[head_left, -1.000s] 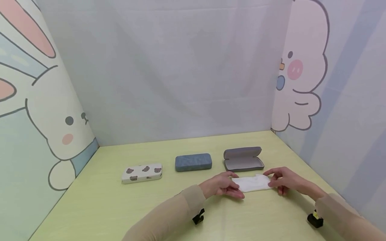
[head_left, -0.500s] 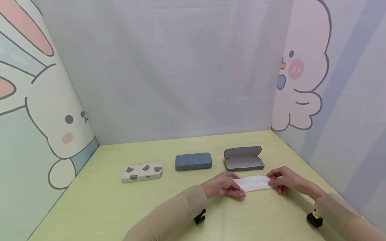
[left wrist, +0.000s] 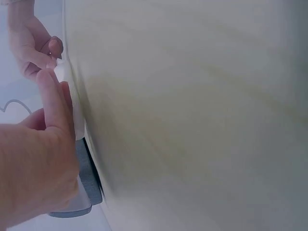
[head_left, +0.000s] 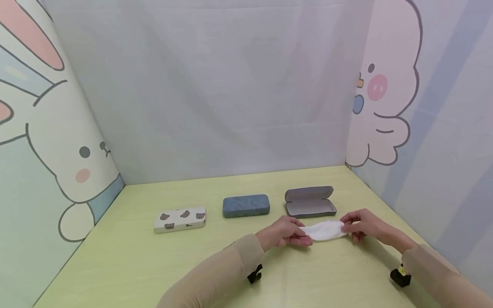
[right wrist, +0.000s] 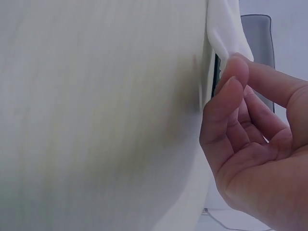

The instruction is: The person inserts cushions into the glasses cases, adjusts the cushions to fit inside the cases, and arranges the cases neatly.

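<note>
A folded white cloth [head_left: 325, 230] stretches between the two hands, just in front of an open grey glasses case [head_left: 310, 208]. My left hand [head_left: 285, 233] holds its left end between thumb and fingers. At the other end, the thumb and index finger of my right hand [head_left: 363, 224] pinch the cloth; the right wrist view shows this pinch on the white cloth [right wrist: 225, 29] up close. The cloth sags slightly along its lower edge. In the left wrist view my left hand [left wrist: 41, 159] covers much of its end of the cloth.
Left of the grey case lies a closed blue glasses case [head_left: 246, 206]. Farther left is a closed white case with brown bear prints [head_left: 181, 219]. The yellow-green table [head_left: 127, 265] ends at a pale curtain [head_left: 231, 94] behind, with cartoon-printed walls on both sides.
Both hands have risen a little with the cloth, which lay flat before and now curves between them. The right fingers have drawn into a tighter pinch. The cases stay put.
</note>
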Demonstrator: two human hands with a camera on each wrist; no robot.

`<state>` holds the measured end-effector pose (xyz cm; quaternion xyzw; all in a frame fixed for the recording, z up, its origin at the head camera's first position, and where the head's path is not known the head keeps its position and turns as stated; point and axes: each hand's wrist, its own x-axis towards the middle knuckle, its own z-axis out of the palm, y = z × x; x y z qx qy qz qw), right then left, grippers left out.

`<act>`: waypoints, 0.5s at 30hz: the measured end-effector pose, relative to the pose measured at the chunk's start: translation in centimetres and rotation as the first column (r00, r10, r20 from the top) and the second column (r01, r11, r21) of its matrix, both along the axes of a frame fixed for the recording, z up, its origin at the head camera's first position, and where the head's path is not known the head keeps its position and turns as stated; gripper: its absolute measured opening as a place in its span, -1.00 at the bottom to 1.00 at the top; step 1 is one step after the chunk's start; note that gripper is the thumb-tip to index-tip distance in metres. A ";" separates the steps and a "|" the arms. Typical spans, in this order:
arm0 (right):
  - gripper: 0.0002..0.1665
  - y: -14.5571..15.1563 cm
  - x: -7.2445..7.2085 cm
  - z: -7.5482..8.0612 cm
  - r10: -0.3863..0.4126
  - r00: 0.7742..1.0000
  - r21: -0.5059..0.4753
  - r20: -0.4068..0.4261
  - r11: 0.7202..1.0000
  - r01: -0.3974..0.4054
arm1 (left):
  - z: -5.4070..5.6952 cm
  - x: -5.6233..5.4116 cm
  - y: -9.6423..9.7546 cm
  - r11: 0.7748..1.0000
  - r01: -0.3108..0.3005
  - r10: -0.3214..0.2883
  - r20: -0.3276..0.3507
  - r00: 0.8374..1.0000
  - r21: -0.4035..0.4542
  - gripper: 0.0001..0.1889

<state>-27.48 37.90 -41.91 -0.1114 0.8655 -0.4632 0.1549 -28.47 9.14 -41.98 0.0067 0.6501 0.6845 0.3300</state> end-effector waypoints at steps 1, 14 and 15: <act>-0.54 0.0 -0.1 0.1 -0.004 1.000 -0.002 -0.001 1.000 0.004 | 0.1 -0.1 -0.1 1.000 -0.002 0.002 -0.006 1.000 0.000 -0.80; -0.49 -0.2 -2.8 1.5 -0.019 0.999 -0.030 -0.044 0.999 0.017 | 1.4 -2.7 -0.9 0.994 -0.068 0.071 -0.038 0.997 0.082 -0.68; -0.48 -0.2 -3.1 1.7 -0.026 0.999 -0.036 -0.039 0.999 0.025 | 1.5 -3.0 -1.0 0.994 -0.069 0.073 -0.043 0.996 0.085 -0.66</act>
